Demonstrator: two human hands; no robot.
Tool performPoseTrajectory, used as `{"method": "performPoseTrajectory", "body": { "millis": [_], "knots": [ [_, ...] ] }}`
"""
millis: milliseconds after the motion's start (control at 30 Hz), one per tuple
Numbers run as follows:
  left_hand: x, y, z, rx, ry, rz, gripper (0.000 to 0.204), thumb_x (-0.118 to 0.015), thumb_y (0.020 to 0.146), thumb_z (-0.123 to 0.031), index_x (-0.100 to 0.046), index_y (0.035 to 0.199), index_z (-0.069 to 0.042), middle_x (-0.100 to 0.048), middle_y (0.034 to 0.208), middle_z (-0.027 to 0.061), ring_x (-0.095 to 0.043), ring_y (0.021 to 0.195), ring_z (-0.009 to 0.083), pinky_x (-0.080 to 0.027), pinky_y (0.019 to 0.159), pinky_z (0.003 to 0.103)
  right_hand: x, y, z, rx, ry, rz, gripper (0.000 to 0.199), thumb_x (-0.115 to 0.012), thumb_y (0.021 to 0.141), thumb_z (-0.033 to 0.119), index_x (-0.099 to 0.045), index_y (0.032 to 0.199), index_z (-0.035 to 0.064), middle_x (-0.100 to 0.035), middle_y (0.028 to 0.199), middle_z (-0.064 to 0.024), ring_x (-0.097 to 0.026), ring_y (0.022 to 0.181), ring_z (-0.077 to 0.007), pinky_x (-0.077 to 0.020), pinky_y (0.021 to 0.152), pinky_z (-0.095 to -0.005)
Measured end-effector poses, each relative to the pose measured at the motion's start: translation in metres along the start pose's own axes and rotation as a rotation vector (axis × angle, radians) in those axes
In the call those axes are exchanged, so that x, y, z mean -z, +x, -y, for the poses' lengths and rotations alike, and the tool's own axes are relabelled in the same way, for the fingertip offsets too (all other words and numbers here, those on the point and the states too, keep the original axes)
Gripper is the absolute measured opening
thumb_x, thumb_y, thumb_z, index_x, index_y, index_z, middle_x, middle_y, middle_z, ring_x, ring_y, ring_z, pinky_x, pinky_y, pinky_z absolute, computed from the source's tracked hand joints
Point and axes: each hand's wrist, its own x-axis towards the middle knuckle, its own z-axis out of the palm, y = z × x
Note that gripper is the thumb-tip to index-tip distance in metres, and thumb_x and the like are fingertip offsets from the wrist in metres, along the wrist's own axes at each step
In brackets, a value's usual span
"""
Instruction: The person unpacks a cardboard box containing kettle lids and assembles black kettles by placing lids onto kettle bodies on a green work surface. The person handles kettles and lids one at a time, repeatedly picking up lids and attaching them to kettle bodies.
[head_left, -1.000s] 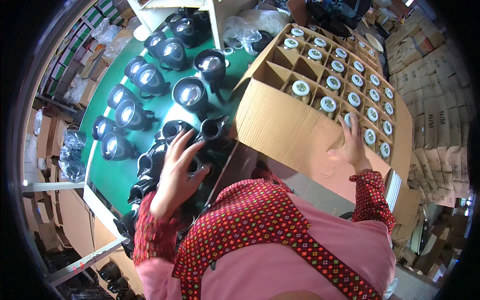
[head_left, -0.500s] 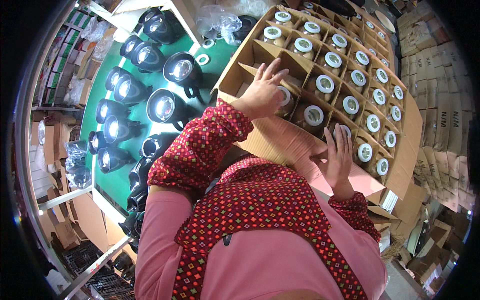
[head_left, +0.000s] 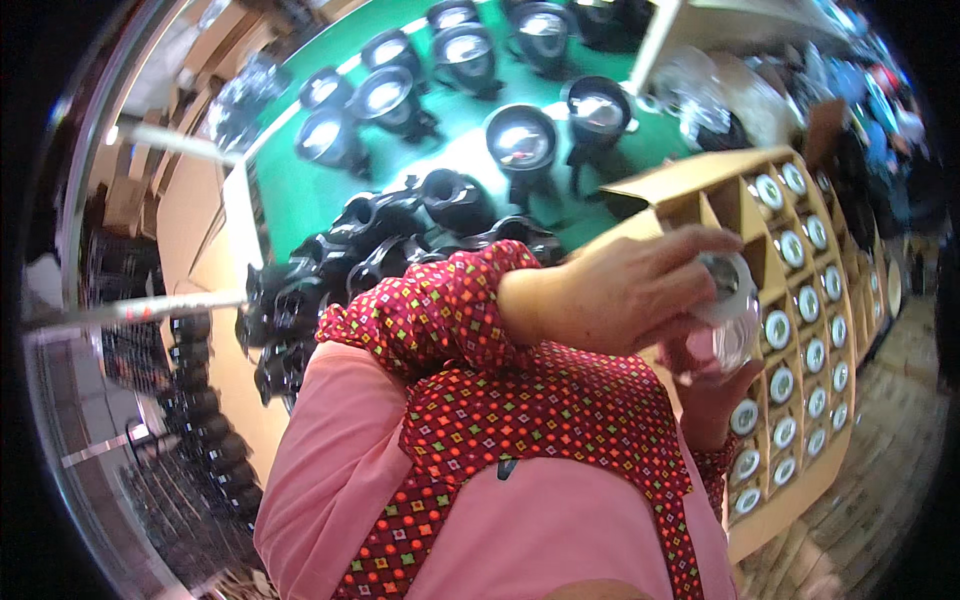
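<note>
In front of my chest, both hands are on a clear glass piece with a white ring round its top [head_left: 735, 335]; its exact kind is hard to make out. My left hand [head_left: 635, 290] has its fingers bent over the white ring from the left. Below it, my right hand [head_left: 705, 395] grips the glass from underneath, partly covered by my left hand. Just right of them stands a divided cardboard box [head_left: 705, 212], where rows of similar white-ringed glass pieces [head_left: 777, 329] sit in their compartments. Some compartments near its far left corner hold no piece.
A green table [head_left: 285, 195] carries several black bowl-shaped lamp housings [head_left: 521, 138]. Closer to me, black curved parts [head_left: 375, 225] are heaped along its near edge. Clear plastic bags [head_left: 690, 85] lie beyond the box. A white rail [head_left: 140, 308] runs at the left.
My hands have come away from the box and now hold a white-ringed glass piece together. The view has swung right, with table and box at a new angle.
</note>
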Motion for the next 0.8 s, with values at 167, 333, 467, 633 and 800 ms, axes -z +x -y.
{"method": "performPoseTrajectory", "body": {
  "millis": [167, 333, 467, 633, 800],
  "knots": [
    [0.034, -0.055, -0.004, 0.259, -0.210, -0.162, 0.064, -0.084, 0.087, -0.012, -0.048, 0.139, -0.005, -0.040, 0.161, 0.0268, -0.055, 0.137, 0.0474, -0.051, 0.109, 0.048, -0.035, 0.040, -0.034, -0.313, -0.015, 0.188, 0.108, -0.046, 0.092, 0.086, -0.026, 0.167, 0.0112, -0.037, 0.166, -0.0198, -0.043, 0.149, -0.0391, -0.0421, 0.120, -0.0536],
    [0.087, -0.153, 0.044, 0.564, 0.498, -0.222, 0.064, -0.082, 0.082, -0.010, -0.053, 0.139, -0.004, -0.047, 0.151, 0.0282, -0.039, 0.149, 0.0477, -0.036, 0.123, 0.052, -0.079, 0.059, -0.050, -0.482, 0.169, 0.071, 0.109, -0.065, 0.083, 0.081, -0.037, 0.157, 0.0055, -0.056, 0.136, -0.0312, -0.065, 0.112, -0.0417, -0.0638, 0.076, -0.0454],
    [0.110, -0.248, 0.115, 0.814, 0.851, 0.066, 0.065, -0.092, 0.070, -0.019, -0.066, 0.128, -0.007, -0.039, 0.155, 0.0357, -0.029, 0.151, 0.0567, -0.027, 0.125, 0.062, -0.090, 0.071, -0.061, -0.410, 0.044, 0.146, 0.107, -0.065, 0.085, 0.078, -0.032, 0.162, 0.0112, -0.049, 0.148, -0.0263, -0.060, 0.122, -0.0482, -0.0635, 0.079, -0.0491],
    [0.128, -0.257, 0.147, 0.759, 0.715, 0.174, 0.051, -0.094, 0.066, -0.024, -0.072, 0.109, -0.006, -0.046, 0.152, 0.0289, -0.037, 0.148, 0.0511, -0.032, 0.121, 0.062, -0.081, 0.074, -0.086, -0.390, 0.042, 0.141, 0.101, -0.064, 0.089, 0.073, -0.032, 0.163, 0.0126, -0.046, 0.156, -0.0229, -0.052, 0.136, -0.0503, -0.0583, 0.091, -0.0556],
    [0.176, -0.224, 0.091, 0.538, 0.684, -0.224, 0.046, -0.094, 0.066, -0.015, -0.066, 0.101, -0.005, -0.057, 0.138, 0.0239, -0.053, 0.130, 0.0465, -0.044, 0.111, 0.054, -0.079, 0.065, -0.090, -0.321, -0.021, 0.090, 0.091, -0.065, 0.093, 0.068, -0.037, 0.162, 0.0155, -0.048, 0.157, -0.0167, -0.054, 0.137, -0.0409, -0.0579, 0.094, -0.0583]
  ]
}}
